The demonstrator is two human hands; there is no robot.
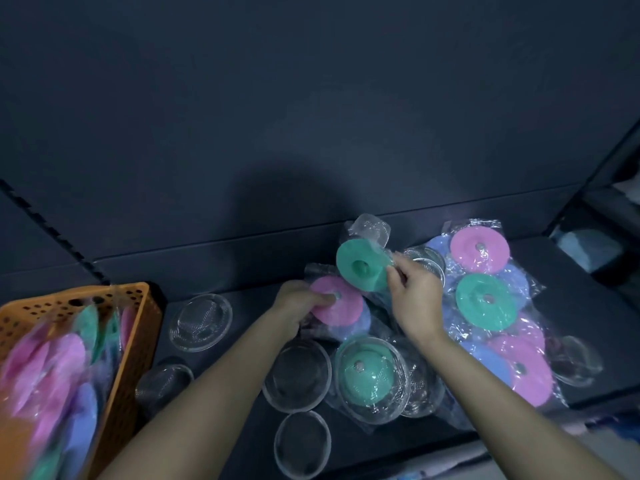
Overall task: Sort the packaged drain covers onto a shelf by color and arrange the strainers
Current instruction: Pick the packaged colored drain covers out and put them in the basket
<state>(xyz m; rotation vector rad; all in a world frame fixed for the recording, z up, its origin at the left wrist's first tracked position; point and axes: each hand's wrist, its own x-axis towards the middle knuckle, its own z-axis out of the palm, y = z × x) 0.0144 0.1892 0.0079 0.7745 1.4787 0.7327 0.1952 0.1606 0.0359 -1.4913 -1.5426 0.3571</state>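
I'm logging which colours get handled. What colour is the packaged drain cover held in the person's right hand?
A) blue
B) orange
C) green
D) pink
C: the right hand pinches the edge of the green drain cover in its clear wrap, while the left hand holds the pink drain cover.

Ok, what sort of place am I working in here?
Likely a shop or stockroom shelf: a dark shelf board holds a heap of bagged drain covers and loose mesh strainers, with an orange basket of more stock at the left.
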